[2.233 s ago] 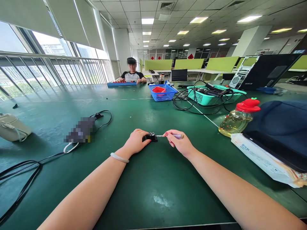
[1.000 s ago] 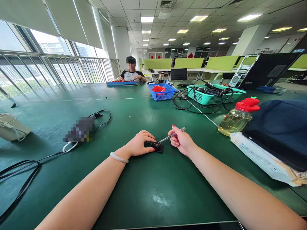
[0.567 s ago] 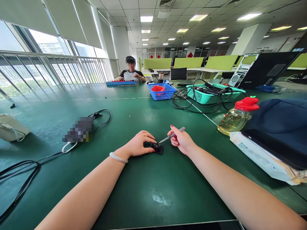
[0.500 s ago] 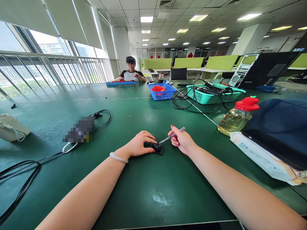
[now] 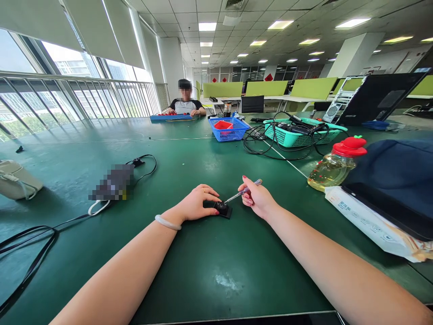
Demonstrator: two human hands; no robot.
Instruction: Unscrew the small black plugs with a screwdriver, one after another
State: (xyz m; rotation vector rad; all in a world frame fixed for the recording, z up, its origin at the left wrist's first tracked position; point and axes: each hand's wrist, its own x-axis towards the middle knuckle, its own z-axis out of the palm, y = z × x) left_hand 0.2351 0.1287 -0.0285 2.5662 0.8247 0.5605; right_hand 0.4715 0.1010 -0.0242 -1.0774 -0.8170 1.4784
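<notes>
On the green table (image 5: 209, 253), a small black block with metal screws (image 5: 223, 209) lies flat. My left hand (image 5: 199, 203) is closed on its left side, thumb in front and fingers behind. A screwdriver (image 5: 241, 191) with a clear handle and a thin metal shaft is pinched in my right hand (image 5: 256, 197). It slants down to the left, with its tip at the top of the black block. Whether the tip sits in a screw is too small to tell.
To the right stand a red-capped bottle (image 5: 333, 167), a wipes packet (image 5: 365, 221) and a dark blue bag (image 5: 402, 176). Farther back are a blue basket (image 5: 230, 134) and a green basket (image 5: 287, 139) with cables. A lanyard (image 5: 50, 232) lies left. A person (image 5: 185, 104) sits opposite.
My hands stay almost where they were, with the screwdriver tip still at the black block. Across the table, the person's hand has lowered toward the blue tray.
</notes>
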